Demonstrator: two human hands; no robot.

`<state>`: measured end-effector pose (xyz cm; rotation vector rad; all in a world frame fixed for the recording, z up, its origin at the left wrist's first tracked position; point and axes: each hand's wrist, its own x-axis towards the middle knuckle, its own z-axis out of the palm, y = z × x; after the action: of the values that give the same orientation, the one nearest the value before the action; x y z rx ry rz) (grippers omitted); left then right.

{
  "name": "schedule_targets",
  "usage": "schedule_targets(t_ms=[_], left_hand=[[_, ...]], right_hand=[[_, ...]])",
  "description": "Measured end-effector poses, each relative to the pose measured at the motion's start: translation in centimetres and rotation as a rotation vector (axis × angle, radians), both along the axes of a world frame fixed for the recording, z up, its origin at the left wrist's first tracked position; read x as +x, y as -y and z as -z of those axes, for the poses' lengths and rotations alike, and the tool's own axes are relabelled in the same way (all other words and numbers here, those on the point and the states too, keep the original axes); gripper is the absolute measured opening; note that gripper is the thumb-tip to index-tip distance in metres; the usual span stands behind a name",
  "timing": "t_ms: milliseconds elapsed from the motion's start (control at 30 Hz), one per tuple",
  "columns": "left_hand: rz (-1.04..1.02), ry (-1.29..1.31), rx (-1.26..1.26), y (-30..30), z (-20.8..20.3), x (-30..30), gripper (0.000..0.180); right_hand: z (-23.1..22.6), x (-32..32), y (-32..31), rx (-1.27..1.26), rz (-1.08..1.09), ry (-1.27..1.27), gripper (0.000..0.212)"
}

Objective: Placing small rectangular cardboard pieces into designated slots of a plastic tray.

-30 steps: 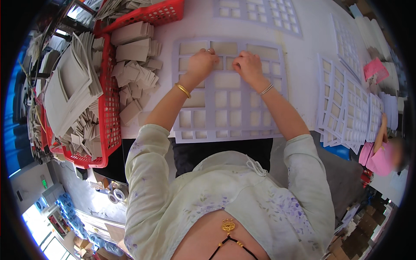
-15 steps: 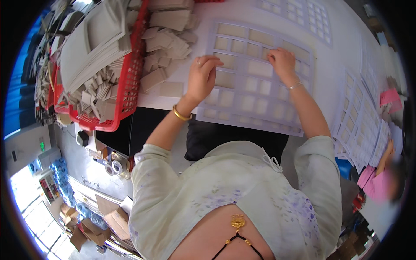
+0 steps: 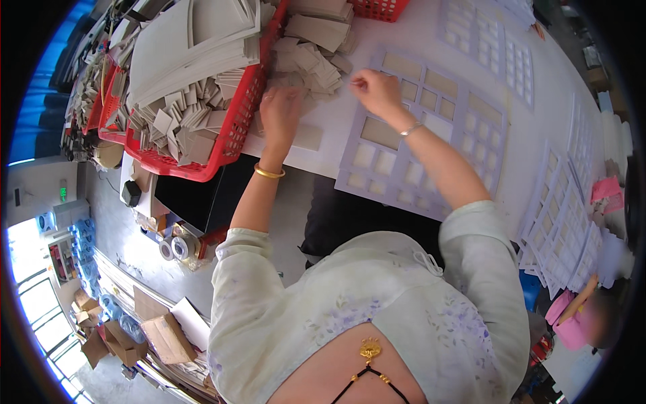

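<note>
My left hand [image 3: 280, 114] is over the table beside the heap of loose grey cardboard pieces [image 3: 315, 71], next to the red basket. Motion smears its fingers. My right hand [image 3: 377, 93] hovers by the left edge of a white frame sheet with rectangular windows [image 3: 350, 156], its fingers pinched together; whatever they hold, if anything, is too small to make out. Grey-beige panels show in the windows of that sheet. One flat cardboard piece [image 3: 309, 137] lies near the table's front edge, between my left hand and the sheet.
A red plastic basket [image 3: 214, 161] full of cardboard pieces and large boards [image 3: 188, 64] stands at the left. Another red basket [image 3: 382, 9] is at the far edge. More windowed sheets [image 3: 552, 209] overlap at the right, near a person in pink [image 3: 572, 320].
Both hands have left the windowed sheet and moved left, my left one to the cardboard heap and my right one to the sheet's left edge. The whole view has also shifted.
</note>
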<state>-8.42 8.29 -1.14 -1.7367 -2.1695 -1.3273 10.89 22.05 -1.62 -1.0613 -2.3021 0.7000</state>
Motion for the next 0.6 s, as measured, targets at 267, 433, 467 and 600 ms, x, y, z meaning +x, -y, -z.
schedule_targets(t_ms=[267,433,467,600], left_hand=[[0.021,-0.2,-0.037,-5.3,-0.8,-1.1,0.027],[-0.043,-0.239,-0.14,-6.7,-0.1,-0.9,0.033],[-0.038,-0.219,-0.237,-6.7,-0.3,-0.8,0.035],[0.009,-0.277,-0.106,-7.2,1.4,-2.0,0.03]], right_hand=[[2.0,-4.9,-3.7,0.119,0.183,0.043,0.014],[2.3,-4.1,-5.3,0.164,0.071,0.339,0.02],[2.1,-4.1,-5.3,0.177,0.089,0.339,0.02],[2.5,-5.3,-5.2,0.19,-0.004,0.503,0.025]])
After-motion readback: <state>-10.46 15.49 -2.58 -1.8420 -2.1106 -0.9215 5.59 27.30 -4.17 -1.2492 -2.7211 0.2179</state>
